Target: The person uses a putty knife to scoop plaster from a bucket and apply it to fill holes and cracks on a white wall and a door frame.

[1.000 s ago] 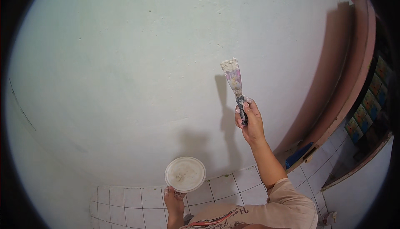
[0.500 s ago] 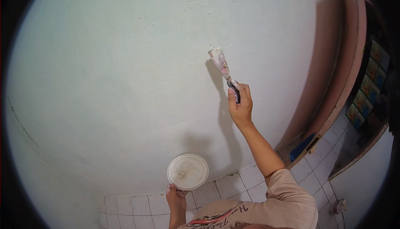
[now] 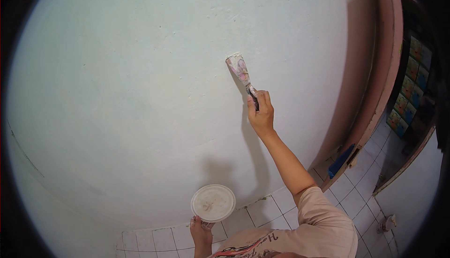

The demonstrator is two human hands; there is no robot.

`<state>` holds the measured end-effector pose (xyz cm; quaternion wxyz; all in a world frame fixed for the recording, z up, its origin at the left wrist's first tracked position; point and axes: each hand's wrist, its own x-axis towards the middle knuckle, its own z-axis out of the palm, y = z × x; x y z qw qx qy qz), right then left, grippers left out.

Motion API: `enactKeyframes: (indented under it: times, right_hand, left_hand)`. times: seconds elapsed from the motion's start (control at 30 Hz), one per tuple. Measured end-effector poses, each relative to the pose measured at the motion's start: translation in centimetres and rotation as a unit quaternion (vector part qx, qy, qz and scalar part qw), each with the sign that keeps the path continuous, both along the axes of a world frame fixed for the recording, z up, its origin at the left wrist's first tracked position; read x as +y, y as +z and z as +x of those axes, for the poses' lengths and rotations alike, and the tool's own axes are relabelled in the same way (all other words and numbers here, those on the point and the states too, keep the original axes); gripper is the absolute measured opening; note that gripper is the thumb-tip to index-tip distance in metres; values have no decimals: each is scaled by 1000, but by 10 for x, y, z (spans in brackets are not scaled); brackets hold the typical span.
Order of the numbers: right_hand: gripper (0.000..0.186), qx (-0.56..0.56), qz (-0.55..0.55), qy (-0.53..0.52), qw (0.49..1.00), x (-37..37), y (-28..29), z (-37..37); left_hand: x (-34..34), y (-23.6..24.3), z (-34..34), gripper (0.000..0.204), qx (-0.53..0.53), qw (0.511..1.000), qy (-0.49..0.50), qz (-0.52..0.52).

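Observation:
My right hand [image 3: 262, 113] is wrapped round the dark handle of a putty knife [image 3: 239, 69], its blade smeared with whitish filler. The blade's tip lies against the pale wall [image 3: 140, 94], pointing up and slightly left. Low in the view, my left hand [image 3: 201, 232] grips the near edge of a round, off-white plastic lid [image 3: 213, 203]. A small smear of filler shows on the lid's middle. Whitish stuff coats some fingers of both hands. Small pits and bumps dot the wall around the blade.
White floor tiles [image 3: 164, 239] run along the wall's foot. To the right stands a pinkish door frame [image 3: 391, 61], with a blue thing [image 3: 341, 161] at its base. A small container [image 3: 387, 223] sits on the floor at the lower right.
The putty knife and my right hand have shifted slightly left, and the blade lies closer to the wall. The lump of filler at its tip looks flattened. The lid sits a little lower.

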<state>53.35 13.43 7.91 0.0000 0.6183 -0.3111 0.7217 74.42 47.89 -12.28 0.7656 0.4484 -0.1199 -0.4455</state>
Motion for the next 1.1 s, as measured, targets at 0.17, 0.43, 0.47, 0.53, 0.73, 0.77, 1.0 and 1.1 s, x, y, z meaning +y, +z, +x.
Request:
enactKeyframes:
  times: [0.17,0.43,0.47,0.53,0.73,0.77,1.0,1.1]
  right_hand:
    - [16,-8,-8,18,1000,2,-2,11]
    - [12,-23,-4,23,999,3,4,14]
    - [12,-26,-2,22,999,1,1,13]
    - [12,-8,-22,1,1000,-1,-3,11]
    - [11,-14,-16,1,1000,9,0,11]
    - [11,-9,-28,-9,1000,7,0,10]
    - [17,8,-14,-19,1000,3,-7,10]
    - [12,-23,-8,2,1000,6,-8,11]
  left_hand:
    - [1,2,-1,28,12,1000,0,5]
    - [-2,-14,2,29,8,1000,-3,5]
    - [-3,-12,0,29,4,1000,-4,7]
    - [-4,-1,-4,30,9,1000,5,-2]
    - [-4,5,-2,30,7,1000,7,25]
    - [-4,-1,-1,30,6,1000,7,25]
    - [-9,5,0,30,11,1000,-6,12]
    - [-8,1,1,30,13,1000,-5,23]
